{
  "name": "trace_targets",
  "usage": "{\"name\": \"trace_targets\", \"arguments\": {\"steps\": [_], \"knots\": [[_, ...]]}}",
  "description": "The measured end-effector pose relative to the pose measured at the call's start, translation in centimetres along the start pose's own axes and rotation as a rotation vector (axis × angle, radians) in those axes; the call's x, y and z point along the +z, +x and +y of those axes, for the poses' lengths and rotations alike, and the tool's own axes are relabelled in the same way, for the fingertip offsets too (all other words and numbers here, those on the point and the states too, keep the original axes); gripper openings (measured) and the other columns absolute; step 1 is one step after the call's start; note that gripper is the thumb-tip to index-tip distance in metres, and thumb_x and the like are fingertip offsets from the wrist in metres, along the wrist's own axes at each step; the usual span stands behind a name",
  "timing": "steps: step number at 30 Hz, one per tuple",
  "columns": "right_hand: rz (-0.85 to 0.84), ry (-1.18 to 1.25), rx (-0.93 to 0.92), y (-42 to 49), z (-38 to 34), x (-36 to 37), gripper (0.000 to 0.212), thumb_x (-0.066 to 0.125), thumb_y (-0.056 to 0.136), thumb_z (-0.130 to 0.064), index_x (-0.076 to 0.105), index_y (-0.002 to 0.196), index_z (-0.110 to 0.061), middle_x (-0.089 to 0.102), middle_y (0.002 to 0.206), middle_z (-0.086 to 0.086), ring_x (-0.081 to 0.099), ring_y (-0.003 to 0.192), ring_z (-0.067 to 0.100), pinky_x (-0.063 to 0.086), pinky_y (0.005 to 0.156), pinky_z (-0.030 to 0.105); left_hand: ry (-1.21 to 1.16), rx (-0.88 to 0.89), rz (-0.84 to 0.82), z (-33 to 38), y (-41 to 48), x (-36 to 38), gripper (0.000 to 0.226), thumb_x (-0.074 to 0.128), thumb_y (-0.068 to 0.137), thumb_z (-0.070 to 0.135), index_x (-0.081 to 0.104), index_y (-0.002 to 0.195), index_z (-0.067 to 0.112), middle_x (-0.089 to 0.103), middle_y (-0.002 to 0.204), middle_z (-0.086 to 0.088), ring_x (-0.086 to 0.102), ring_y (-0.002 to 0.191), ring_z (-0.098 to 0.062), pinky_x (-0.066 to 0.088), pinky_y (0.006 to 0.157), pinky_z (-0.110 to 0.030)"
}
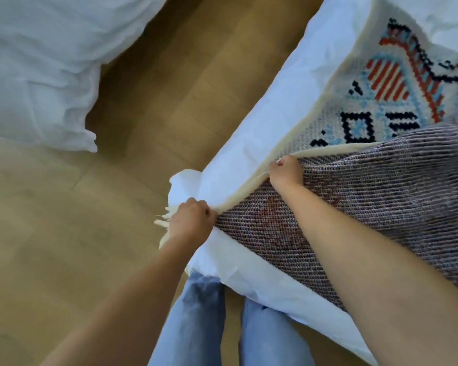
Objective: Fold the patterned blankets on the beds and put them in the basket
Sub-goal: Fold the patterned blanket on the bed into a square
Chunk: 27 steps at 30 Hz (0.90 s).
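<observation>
A patterned blanket (397,83) in cream, light blue, red and dark navy lies on the white bed (275,107) at the right. Part of it is folded over, so its greyish woven underside (381,196) faces up. My left hand (192,220) is clenched on the blanket's cream fringed corner at the corner of the bed. My right hand (284,171) pinches the cream folded edge a little farther up the bed. No basket is in view.
A second bed with white bedding (37,64) fills the upper left. Wooden floor (169,88) runs between the two beds and to the lower left. My legs in blue jeans (196,318) stand against the bed's near edge.
</observation>
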State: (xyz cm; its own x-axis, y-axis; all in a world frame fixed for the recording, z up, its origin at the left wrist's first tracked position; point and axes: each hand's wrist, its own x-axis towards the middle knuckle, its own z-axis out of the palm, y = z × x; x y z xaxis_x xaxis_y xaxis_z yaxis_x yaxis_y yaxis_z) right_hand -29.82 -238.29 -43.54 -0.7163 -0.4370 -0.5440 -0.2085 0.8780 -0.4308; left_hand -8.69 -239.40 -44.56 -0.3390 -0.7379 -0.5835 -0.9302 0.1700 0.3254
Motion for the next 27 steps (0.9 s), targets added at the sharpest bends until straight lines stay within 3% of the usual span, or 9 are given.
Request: {"name": "trace_targets", "arguments": {"steps": [3,5,7,13,15,18,20,23,27], "knots": [[-0.029,0.052,-0.012,-0.1,-0.1,-1.2,0.032,0.047,0.092,-0.026,0.041,0.063,-0.016,0.048,0.06,-0.001,0.045,0.049,0.015,0.03,0.042,0.026,0.059,0.083,0.036,1.1,0.4,-0.5,0.028,0.052,0.082,0.042,0.058,0.097,0.019,0.052,0.099,0.001,0.049,0.1,-0.022,0.037,0.081,-0.035],[0.011,0.109,-0.012,0.0,0.0,-2.4,0.025,0.048,0.091,-0.031,0.048,0.071,-0.016,0.051,0.064,-0.001,0.05,0.054,0.017,0.035,0.045,0.027,0.069,0.166,0.049,2.3,1.1,-1.0,0.033,0.053,0.083,0.044,0.056,0.104,0.02,0.053,0.106,0.002,0.047,0.105,-0.021,0.035,0.086,-0.035],[0.092,0.13,-0.025,0.6,0.4,-4.4,0.019,0.049,0.091,-0.032,0.05,0.08,-0.016,0.051,0.066,-0.003,0.051,0.056,0.017,0.036,0.047,0.028,0.087,0.276,0.047,5.0,2.5,-1.9,0.033,0.053,0.084,0.043,0.056,0.108,0.019,0.055,0.11,0.0,0.048,0.108,-0.021,0.036,0.088,-0.035],[0.266,0.246,-0.034,5.2,2.7,-12.5,0.019,0.047,0.093,-0.022,0.049,0.079,-0.009,0.051,0.07,0.005,0.046,0.057,0.021,0.038,0.052,0.033,0.179,0.591,0.012,19.1,7.8,-4.0,0.031,0.045,0.093,0.035,0.054,0.117,0.017,0.055,0.115,-0.005,0.049,0.109,-0.025,0.038,0.086,-0.036],[0.281,0.194,-0.011,7.4,3.9,-15.4,0.021,0.047,0.093,-0.021,0.051,0.08,-0.005,0.054,0.077,0.011,0.047,0.061,0.024,0.041,0.054,0.036,0.22,0.676,-0.012,24.4,9.0,-4.0,0.03,0.043,0.095,0.033,0.053,0.119,0.017,0.055,0.116,-0.005,0.05,0.108,-0.026,0.038,0.084,-0.036],[0.195,0.022,0.043,10.4,6.8,-19.8,0.022,0.046,0.095,-0.028,0.041,0.078,-0.015,0.047,0.074,0.004,0.041,0.058,0.02,0.032,0.049,0.031,0.316,0.769,-0.051,32.4,10.3,-3.4,0.028,0.04,0.096,0.03,0.055,0.115,0.016,0.056,0.115,-0.006,0.053,0.104,-0.027,0.041,0.083,-0.036],[0.134,-0.14,0.125,11.5,8.8,-22.2,0.019,0.046,0.094,-0.035,0.041,0.095,-0.016,0.052,0.083,0.003,0.046,0.065,0.022,0.034,0.053,0.032,0.358,0.785,-0.075,36.4,10.7,-2.6,0.026,0.039,0.096,0.029,0.057,0.11,0.015,0.058,0.111,-0.008,0.055,0.099,-0.029,0.043,0.078,-0.036],[0.1,-0.24,0.284,12.6,12.6,-24.8,0.049,0.042,0.093,-0.041,0.032,0.132,-0.014,0.06,0.101,0.01,0.055,0.076,0.029,0.04,0.056,0.034,0.438,0.81,-0.111,42.0,11.4,-0.5,0.025,0.038,0.097,0.025,0.057,0.109,0.013,0.06,0.109,-0.01,0.057,0.094,-0.029,0.044,0.071,-0.035],[0.056,-0.255,0.466,13.2,17.0,-25.3,0.069,0.033,0.092,-0.054,0.009,0.146,-0.017,0.059,0.074,0.004,0.056,0.057,0.022,0.038,0.043,0.025,0.559,0.819,-0.144,47.1,12.2,2.9,0.021,0.039,0.095,0.01,0.056,0.108,0.011,0.062,0.106,-0.01,0.059,0.085,-0.028,0.045,0.064,-0.035]]}}
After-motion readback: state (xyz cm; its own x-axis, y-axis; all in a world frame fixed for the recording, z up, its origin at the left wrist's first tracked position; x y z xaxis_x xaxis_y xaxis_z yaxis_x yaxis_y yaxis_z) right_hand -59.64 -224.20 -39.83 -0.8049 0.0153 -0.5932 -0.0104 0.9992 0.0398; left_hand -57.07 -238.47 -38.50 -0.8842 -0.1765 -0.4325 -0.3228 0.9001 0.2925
